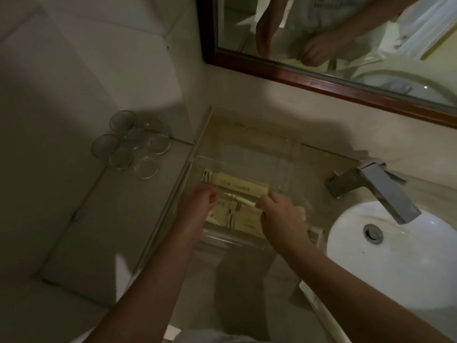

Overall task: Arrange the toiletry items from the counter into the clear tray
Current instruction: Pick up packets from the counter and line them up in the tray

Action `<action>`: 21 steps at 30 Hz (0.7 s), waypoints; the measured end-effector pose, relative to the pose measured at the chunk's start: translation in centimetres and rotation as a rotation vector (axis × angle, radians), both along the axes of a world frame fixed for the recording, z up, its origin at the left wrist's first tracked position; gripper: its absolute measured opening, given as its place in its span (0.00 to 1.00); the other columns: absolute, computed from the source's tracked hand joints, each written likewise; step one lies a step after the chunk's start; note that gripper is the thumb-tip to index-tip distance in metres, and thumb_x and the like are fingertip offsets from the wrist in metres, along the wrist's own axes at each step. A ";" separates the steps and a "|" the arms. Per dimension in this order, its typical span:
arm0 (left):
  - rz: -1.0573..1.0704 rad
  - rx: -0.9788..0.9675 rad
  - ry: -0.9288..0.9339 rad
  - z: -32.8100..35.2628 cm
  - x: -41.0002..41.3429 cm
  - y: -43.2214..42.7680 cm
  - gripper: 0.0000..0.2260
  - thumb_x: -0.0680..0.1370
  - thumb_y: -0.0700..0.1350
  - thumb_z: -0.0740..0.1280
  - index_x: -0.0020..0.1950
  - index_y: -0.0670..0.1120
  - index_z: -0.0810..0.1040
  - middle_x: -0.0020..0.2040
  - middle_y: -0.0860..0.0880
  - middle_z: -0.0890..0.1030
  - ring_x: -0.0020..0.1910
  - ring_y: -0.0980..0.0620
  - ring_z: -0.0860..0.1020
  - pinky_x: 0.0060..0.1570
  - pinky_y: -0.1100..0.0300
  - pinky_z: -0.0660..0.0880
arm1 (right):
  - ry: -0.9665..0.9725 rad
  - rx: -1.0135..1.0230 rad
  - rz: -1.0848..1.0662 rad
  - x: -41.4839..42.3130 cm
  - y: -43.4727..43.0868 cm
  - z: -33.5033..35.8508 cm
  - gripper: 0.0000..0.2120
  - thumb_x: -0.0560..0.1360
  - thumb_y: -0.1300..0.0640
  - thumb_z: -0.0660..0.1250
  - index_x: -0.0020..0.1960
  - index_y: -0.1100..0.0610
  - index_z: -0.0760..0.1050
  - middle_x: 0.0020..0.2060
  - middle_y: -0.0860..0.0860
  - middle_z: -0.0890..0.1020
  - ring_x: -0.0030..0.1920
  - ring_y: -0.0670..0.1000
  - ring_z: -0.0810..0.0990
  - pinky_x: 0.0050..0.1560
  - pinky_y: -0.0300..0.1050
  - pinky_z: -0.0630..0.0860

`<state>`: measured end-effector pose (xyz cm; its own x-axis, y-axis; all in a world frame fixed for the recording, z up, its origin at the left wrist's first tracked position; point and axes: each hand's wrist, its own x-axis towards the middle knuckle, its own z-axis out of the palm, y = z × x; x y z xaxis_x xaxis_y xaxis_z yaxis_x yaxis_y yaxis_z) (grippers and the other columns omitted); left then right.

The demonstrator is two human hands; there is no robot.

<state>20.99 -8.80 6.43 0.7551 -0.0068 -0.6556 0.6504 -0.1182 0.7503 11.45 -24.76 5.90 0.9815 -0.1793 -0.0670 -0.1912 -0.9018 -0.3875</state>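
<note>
Holding a slim pale packet between them, the left hand and right hand pinch its ends over yellow packets already in the clear tray; laying it flat alongside seems next.

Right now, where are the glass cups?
The glass cups stand clustered on the counter's far left, against the wall, left of the clear tray.

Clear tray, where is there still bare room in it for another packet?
The far half of the clear plastic tray, toward the wood-framed mirror, is bare. The near half is crowded: pale yellow packets lie there, with both hands, left and right, over them.
</note>
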 end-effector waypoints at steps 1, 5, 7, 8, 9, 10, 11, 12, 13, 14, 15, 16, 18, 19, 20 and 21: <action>-0.036 0.095 -0.100 0.1 -0.4 0.9 0.11 0.74 0.38 0.64 0.38 0.49 0.83 0.45 0.44 0.84 0.47 0.47 0.81 0.51 0.53 0.76 | 0.003 -0.013 0.025 1.0 0.4 -0.4 0.09 0.75 0.65 0.65 0.52 0.54 0.78 0.49 0.50 0.79 0.47 0.51 0.77 0.46 0.42 0.75; -0.183 0.394 -0.356 -0.8 -1.6 3.6 0.09 0.77 0.41 0.64 0.53 0.48 0.81 0.50 0.50 0.83 0.51 0.52 0.80 0.46 0.64 0.73 | 0.004 -0.063 0.143 4.1 1.6 -2.1 0.07 0.70 0.66 0.69 0.44 0.56 0.78 0.41 0.52 0.78 0.42 0.54 0.75 0.39 0.48 0.76; -0.266 0.448 -0.446 -1.6 -1.9 4.2 0.12 0.77 0.39 0.63 0.58 0.47 0.80 0.55 0.50 0.82 0.55 0.53 0.79 0.53 0.62 0.72 | -0.001 -0.080 0.189 5.1 2.2 -2.7 0.07 0.67 0.65 0.71 0.42 0.56 0.79 0.40 0.52 0.78 0.40 0.55 0.75 0.37 0.50 0.75; -0.319 0.479 -0.492 -2.0 -2.0 4.2 0.14 0.76 0.38 0.63 0.59 0.46 0.79 0.57 0.49 0.81 0.56 0.52 0.78 0.56 0.60 0.73 | 0.001 -0.092 0.210 5.5 2.4 -3.0 0.07 0.66 0.65 0.71 0.41 0.56 0.79 0.39 0.53 0.78 0.39 0.56 0.75 0.36 0.50 0.75; -0.380 0.520 -0.542 -2.3 -2.0 4.2 0.14 0.76 0.37 0.62 0.60 0.45 0.78 0.58 0.48 0.80 0.57 0.51 0.77 0.57 0.58 0.73 | 0.010 -0.106 0.226 5.7 2.7 -3.2 0.06 0.66 0.64 0.72 0.41 0.55 0.79 0.38 0.53 0.78 0.39 0.56 0.75 0.36 0.50 0.75; -0.442 0.557 -0.592 -2.6 -2.1 4.0 0.15 0.75 0.37 0.62 0.61 0.45 0.78 0.59 0.47 0.79 0.58 0.49 0.77 0.58 0.57 0.73 | 0.028 -0.113 0.230 5.9 2.8 -3.4 0.06 0.67 0.63 0.71 0.41 0.54 0.79 0.39 0.52 0.79 0.40 0.56 0.75 0.37 0.50 0.75; -0.497 0.581 -0.643 -2.8 -2.1 3.9 0.15 0.75 0.37 0.61 0.61 0.44 0.78 0.60 0.46 0.78 0.59 0.49 0.76 0.58 0.56 0.73 | 0.046 -0.108 0.220 5.9 2.9 -3.4 0.05 0.68 0.61 0.70 0.43 0.53 0.79 0.40 0.52 0.79 0.41 0.56 0.76 0.39 0.50 0.75; -0.547 0.589 -0.687 -3.0 -2.1 3.7 0.16 0.75 0.38 0.60 0.61 0.44 0.78 0.60 0.46 0.78 0.60 0.48 0.76 0.60 0.55 0.73 | 0.060 -0.092 0.205 5.9 2.8 -3.5 0.05 0.69 0.60 0.68 0.44 0.53 0.79 0.42 0.51 0.79 0.43 0.57 0.76 0.41 0.50 0.75; -0.598 0.590 -0.727 -3.3 -2.1 3.4 0.17 0.74 0.39 0.59 0.61 0.43 0.78 0.61 0.45 0.78 0.62 0.48 0.75 0.61 0.53 0.73 | 0.071 -0.074 0.185 5.6 2.7 -3.4 0.06 0.70 0.58 0.67 0.46 0.52 0.79 0.44 0.51 0.79 0.45 0.57 0.76 0.42 0.50 0.75; -0.657 0.592 -0.765 -3.6 -2.0 3.0 0.18 0.74 0.39 0.59 0.62 0.43 0.78 0.62 0.44 0.78 0.63 0.47 0.75 0.63 0.51 0.73 | 0.088 -0.064 0.155 5.1 2.6 -3.2 0.08 0.70 0.56 0.66 0.49 0.52 0.78 0.46 0.51 0.79 0.47 0.57 0.76 0.44 0.50 0.75; -0.734 0.603 -0.786 -3.8 -2.1 2.5 0.19 0.74 0.40 0.59 0.64 0.42 0.77 0.64 0.44 0.78 0.66 0.46 0.73 0.65 0.49 0.71 | 0.114 -0.066 0.107 4.4 2.5 -2.9 0.11 0.70 0.53 0.66 0.51 0.52 0.77 0.48 0.51 0.79 0.49 0.56 0.76 0.47 0.50 0.75; -0.825 0.628 -0.778 -3.9 -2.1 2.0 0.20 0.75 0.41 0.59 0.67 0.43 0.74 0.67 0.44 0.75 0.69 0.45 0.69 0.68 0.48 0.68 | 0.147 -0.073 0.050 3.7 2.4 -2.6 0.14 0.70 0.51 0.66 0.55 0.53 0.77 0.51 0.51 0.79 0.51 0.56 0.75 0.50 0.50 0.74; -1.000 0.720 -0.691 -3.9 -2.6 1.2 0.23 0.78 0.45 0.58 0.74 0.45 0.63 0.75 0.47 0.65 0.76 0.46 0.58 0.74 0.50 0.57 | 0.225 -0.086 -0.049 2.3 2.2 -2.1 0.21 0.71 0.50 0.66 0.62 0.55 0.73 0.58 0.55 0.77 0.56 0.57 0.73 0.57 0.51 0.73; -1.057 0.782 -0.660 -4.1 -2.9 1.0 0.25 0.79 0.47 0.57 0.75 0.46 0.59 0.77 0.48 0.61 0.77 0.47 0.52 0.75 0.49 0.53 | 0.255 -0.086 -0.084 1.8 2.2 -2.0 0.24 0.71 0.49 0.67 0.65 0.56 0.71 0.61 0.57 0.75 0.59 0.58 0.72 0.60 0.52 0.71; -1.099 0.836 -0.640 -4.3 -3.2 0.9 0.26 0.79 0.49 0.56 0.76 0.46 0.56 0.78 0.49 0.57 0.78 0.46 0.49 0.75 0.49 0.50 | 0.277 -0.078 -0.116 1.5 2.3 -1.9 0.26 0.72 0.49 0.67 0.67 0.57 0.69 0.63 0.58 0.73 0.60 0.59 0.71 0.62 0.52 0.70; -1.124 0.873 -0.623 -4.4 -3.5 0.9 0.26 0.80 0.51 0.55 0.76 0.47 0.54 0.78 0.49 0.54 0.78 0.45 0.46 0.75 0.47 0.49 | 0.295 -0.062 -0.147 1.4 2.4 -1.8 0.27 0.72 0.49 0.66 0.68 0.58 0.67 0.65 0.59 0.71 0.62 0.60 0.70 0.63 0.53 0.69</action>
<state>17.46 -7.94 2.02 0.7689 -0.5331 -0.3531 -0.4467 -0.8429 0.2999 12.80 -22.36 4.12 0.8847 -0.3304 -0.3289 -0.4170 -0.8763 -0.2412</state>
